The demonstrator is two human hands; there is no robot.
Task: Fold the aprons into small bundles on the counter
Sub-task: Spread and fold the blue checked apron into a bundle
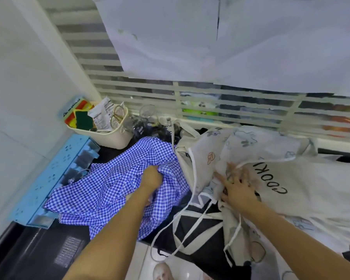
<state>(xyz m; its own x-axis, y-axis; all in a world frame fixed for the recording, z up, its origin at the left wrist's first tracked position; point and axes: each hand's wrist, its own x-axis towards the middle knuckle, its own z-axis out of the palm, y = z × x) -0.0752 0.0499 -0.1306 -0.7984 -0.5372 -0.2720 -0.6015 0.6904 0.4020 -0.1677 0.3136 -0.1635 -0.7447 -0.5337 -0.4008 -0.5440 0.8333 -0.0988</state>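
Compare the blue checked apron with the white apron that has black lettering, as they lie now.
The blue-and-white checked cloth apron is patterned all over; the white cloth apron with black lettering is plain but for the letters. The checked one lies crumpled at the left, gripped by the left hand; the lettered one lies flatter at the right, by the right hand, blurred with fingers spread. Both are unfolded on the dark counter.

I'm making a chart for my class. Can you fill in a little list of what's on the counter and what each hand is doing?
left hand: closed on the blue checked apron
right hand: fingers spread, pressing on the white printed apron
lettered apron: white with black letters, at the right
apron ties: loose white straps trailing off the counter's front edge
basket: cream, back left, holding sponges and scissors
blue rack: against the left wall
folding: no bundles yet, all crumpled
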